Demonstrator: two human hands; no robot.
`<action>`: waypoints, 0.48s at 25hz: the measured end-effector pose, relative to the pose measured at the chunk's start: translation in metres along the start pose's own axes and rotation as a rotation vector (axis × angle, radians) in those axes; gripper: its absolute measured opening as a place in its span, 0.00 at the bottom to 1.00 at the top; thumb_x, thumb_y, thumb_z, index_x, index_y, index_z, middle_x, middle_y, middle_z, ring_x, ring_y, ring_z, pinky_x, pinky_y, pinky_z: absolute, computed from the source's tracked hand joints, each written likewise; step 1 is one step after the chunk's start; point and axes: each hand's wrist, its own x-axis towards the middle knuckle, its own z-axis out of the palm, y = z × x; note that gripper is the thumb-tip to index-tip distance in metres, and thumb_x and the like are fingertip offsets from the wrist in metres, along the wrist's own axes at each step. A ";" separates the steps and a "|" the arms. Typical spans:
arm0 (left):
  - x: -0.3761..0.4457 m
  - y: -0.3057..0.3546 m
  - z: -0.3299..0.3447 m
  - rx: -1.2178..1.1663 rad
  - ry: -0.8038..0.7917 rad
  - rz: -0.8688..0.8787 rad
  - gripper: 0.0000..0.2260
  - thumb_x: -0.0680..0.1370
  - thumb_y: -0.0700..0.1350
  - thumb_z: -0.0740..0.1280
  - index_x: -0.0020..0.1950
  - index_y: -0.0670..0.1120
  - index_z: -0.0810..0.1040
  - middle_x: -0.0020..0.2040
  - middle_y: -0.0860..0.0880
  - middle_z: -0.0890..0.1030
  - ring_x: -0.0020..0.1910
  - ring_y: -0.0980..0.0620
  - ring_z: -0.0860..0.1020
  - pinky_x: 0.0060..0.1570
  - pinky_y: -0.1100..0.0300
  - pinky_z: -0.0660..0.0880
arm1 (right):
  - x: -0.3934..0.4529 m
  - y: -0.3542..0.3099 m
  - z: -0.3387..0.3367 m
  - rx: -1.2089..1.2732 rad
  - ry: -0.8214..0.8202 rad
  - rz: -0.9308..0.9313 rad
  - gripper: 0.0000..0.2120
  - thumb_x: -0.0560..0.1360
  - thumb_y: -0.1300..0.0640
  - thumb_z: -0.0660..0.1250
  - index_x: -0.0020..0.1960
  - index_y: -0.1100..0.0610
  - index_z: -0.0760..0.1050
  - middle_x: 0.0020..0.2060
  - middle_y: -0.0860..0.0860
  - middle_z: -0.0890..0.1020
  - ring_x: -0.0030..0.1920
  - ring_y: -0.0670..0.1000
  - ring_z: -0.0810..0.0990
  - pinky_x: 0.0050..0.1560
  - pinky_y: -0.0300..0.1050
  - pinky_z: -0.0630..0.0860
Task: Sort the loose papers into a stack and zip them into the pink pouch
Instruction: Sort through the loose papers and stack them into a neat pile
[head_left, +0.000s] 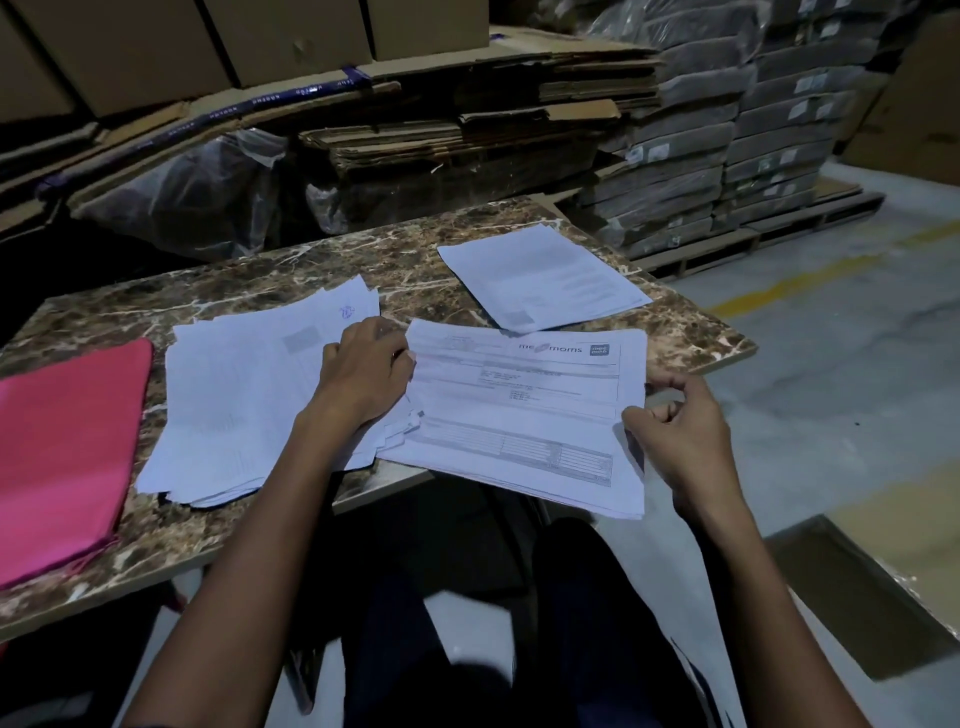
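Papers lie in three white groups on the brown marbled tabletop (260, 280): a printed sheaf (519, 415) overhanging the near edge, a loose ragged pile (234, 400) beside it, a smaller set (540, 275) farther back. Our right hand (675, 431) pinches the printed sheaf's right edge; our left hand (363, 369) rests with curled fingers at its left edge. At the far left lies the flat pink pouch (67, 447).

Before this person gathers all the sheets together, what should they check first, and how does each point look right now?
1. Printed sheets gripped by both the left hand and right hand: ok.
2. All papers in one stack: not ok; a messy pile and a far pile lie apart.
3. Printed sheets fully on the table: not ok, they overhang.
4. Pink pouch within reach: ok.
5. Pouch unzipped: cannot tell.
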 end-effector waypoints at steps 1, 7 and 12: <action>-0.001 0.001 0.000 0.010 0.001 -0.007 0.11 0.84 0.51 0.58 0.51 0.49 0.78 0.68 0.46 0.71 0.70 0.41 0.66 0.62 0.43 0.63 | -0.005 0.003 0.000 0.039 0.008 0.028 0.19 0.72 0.64 0.68 0.62 0.53 0.72 0.31 0.52 0.78 0.31 0.48 0.77 0.36 0.44 0.73; -0.009 0.004 0.000 -0.006 0.012 -0.023 0.12 0.84 0.51 0.58 0.54 0.48 0.78 0.71 0.46 0.70 0.69 0.40 0.69 0.61 0.43 0.66 | -0.012 0.005 0.003 0.301 -0.091 0.210 0.26 0.75 0.60 0.74 0.68 0.58 0.67 0.47 0.53 0.82 0.44 0.52 0.84 0.41 0.49 0.82; -0.010 0.006 -0.002 -0.003 0.018 -0.035 0.13 0.84 0.50 0.58 0.60 0.46 0.78 0.72 0.45 0.70 0.68 0.39 0.70 0.61 0.43 0.66 | -0.030 0.024 -0.012 -0.049 -0.079 -0.141 0.08 0.74 0.57 0.73 0.53 0.54 0.84 0.46 0.46 0.87 0.47 0.50 0.85 0.45 0.53 0.83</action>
